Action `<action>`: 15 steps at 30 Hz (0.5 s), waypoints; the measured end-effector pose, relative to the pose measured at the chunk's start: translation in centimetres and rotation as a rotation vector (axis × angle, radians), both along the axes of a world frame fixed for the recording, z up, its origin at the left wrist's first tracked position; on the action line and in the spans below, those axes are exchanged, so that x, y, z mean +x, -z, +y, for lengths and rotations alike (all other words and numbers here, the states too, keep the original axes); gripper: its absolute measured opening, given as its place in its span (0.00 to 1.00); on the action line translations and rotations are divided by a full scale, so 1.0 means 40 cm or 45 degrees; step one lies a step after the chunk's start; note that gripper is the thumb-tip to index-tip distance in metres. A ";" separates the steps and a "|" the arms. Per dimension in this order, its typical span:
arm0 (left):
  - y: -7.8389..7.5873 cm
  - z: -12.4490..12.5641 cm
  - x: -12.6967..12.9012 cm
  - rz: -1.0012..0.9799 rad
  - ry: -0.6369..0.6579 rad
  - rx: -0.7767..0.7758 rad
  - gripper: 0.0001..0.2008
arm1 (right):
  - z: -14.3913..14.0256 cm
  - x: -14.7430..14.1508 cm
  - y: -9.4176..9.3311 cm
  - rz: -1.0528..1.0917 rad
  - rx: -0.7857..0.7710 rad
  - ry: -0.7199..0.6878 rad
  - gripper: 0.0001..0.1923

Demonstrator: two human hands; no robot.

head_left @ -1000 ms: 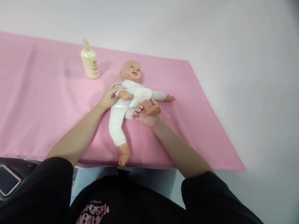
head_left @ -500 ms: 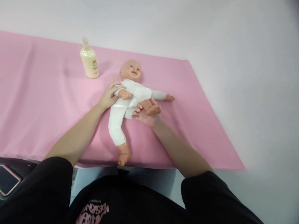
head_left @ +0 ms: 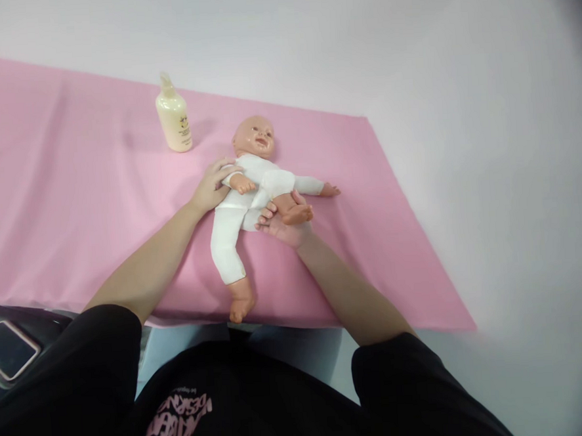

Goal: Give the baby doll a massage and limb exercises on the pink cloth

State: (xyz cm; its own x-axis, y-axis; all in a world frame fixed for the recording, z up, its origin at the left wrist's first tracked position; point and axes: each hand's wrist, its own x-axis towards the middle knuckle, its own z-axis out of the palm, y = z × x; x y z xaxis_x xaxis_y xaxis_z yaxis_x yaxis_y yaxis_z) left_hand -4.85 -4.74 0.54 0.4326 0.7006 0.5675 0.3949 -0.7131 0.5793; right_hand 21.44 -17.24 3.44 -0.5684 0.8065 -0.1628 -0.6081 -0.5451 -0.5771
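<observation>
Your hands on the plastic doll [head_left: 250, 187]
Your left hand [head_left: 209, 191] cups its cloth-clad side; your right hand [head_left: 282, 226] grips a bent leg; head points away.

My left hand [head_left: 209, 191] lies flat, fingers out. My right hand [head_left: 282, 225] is cupped, palm up. Both arms reach far.

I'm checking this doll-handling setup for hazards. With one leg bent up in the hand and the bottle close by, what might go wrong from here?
1. The doll's straight leg ends at the pink cloth's near edge, foot on the rim; a tug toward the person might slide the doll off.
2. The right hand holds the bent leg folded up; pushing further may strain the hip joint.
3. The lotion bottle stands upright near the left hand; a sweeping elbow could topple it.
</observation>
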 end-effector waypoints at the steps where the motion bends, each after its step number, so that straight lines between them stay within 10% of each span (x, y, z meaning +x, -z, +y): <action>1: -0.002 -0.002 0.001 0.001 -0.006 -0.005 0.23 | 0.000 -0.001 -0.002 0.004 -0.005 -0.005 0.32; 15: -0.001 0.005 0.002 0.028 -0.002 0.019 0.22 | 0.006 0.007 0.013 0.021 0.005 -0.010 0.31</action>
